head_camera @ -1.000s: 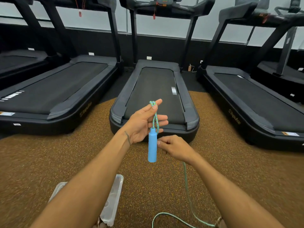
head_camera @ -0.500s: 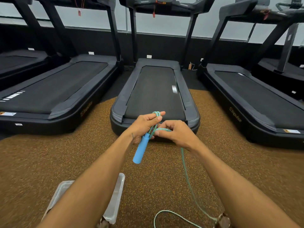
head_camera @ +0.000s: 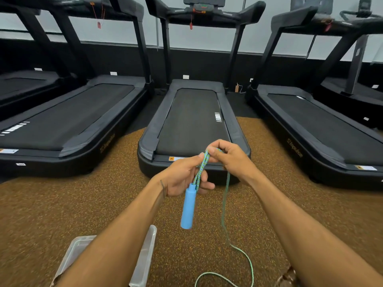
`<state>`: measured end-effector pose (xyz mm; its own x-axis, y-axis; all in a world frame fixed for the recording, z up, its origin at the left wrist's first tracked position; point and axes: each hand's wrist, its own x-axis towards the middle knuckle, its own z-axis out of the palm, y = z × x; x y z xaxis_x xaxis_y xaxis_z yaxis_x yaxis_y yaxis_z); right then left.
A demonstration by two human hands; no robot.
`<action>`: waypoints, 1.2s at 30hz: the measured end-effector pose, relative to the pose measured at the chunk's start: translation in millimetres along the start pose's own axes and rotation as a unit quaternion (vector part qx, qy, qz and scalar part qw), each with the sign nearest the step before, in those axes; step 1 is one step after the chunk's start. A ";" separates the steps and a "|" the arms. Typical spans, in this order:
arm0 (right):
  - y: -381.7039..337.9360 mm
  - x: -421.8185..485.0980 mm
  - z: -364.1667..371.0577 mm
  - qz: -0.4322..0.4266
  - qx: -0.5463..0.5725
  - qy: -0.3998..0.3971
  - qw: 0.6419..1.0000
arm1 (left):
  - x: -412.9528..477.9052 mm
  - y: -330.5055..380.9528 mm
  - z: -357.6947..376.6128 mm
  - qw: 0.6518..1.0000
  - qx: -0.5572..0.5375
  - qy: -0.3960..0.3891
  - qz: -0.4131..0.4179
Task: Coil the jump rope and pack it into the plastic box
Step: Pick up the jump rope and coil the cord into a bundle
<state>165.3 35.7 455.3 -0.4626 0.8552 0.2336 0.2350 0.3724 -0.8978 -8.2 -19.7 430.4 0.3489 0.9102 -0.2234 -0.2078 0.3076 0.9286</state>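
Gym floor, speckled brown rubber (head_camera: 62,204). A row of black treadmills ahead, the middle treadmill (head_camera: 192,125) straight in front of the person.

Both arms out at chest height. Left hand (head_camera: 182,179): palm up, thumb and fingers loosely closed on a few strands of the jump rope (head_camera: 202,168), blue-green braid, doubled into a short loop. The blue handle (head_camera: 188,208) hangs straight down from that loop, below the left palm, clear of the floor.

Right hand (head_camera: 230,156): grip narrow, thumb and forefinger pinched on the top of the loop, touching the left fingertips. From under the right hand one strand drops between the forearms to the floor, where it curls in a loose bend near the bottom edge of view.

Clear plastic box (head_camera: 145,255): on the floor low left, open, largely hidden behind the left forearm. No rope seen in the visible part.
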 end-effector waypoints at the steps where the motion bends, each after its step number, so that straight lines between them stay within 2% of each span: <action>1: -0.3 -1.9 -1.1 0.018 0.000 -0.013 1.000 | -0.8 1.0 -1.0 1.000 0.007 -0.012 0.003; 6: -3.9 -7.9 -2.4 0.139 0.161 -0.096 0.972 | -7.1 10.0 8.3 0.997 0.009 -0.071 0.009; 9: -1.9 -6.0 0.4 0.155 0.201 -0.061 0.965 | -6.2 15.9 13.9 0.996 -0.002 -0.079 0.030; 13: -9.4 -5.3 5.0 0.173 0.226 0.003 0.959 | -1.7 19.2 17.8 0.998 -0.016 -0.047 0.039; 22: -5.8 -4.4 15.0 0.180 0.211 0.038 0.960 | -0.5 12.3 13.5 0.995 -0.040 -0.019 0.091; 27: -4.1 -5.1 15.9 0.181 0.182 0.041 0.966 | -3.4 11.0 15.7 0.996 -0.012 -0.010 0.084; 36: -3.0 -3.0 18.9 0.163 0.184 0.055 0.968 | -6.9 11.0 16.2 0.995 0.007 -0.042 0.090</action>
<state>149.8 25.2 450.2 -0.3160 0.9465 -0.0650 0.0230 -0.0609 -0.9979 2.0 -27.1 446.9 0.3820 0.9237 -0.0287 -0.2608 0.1375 0.9556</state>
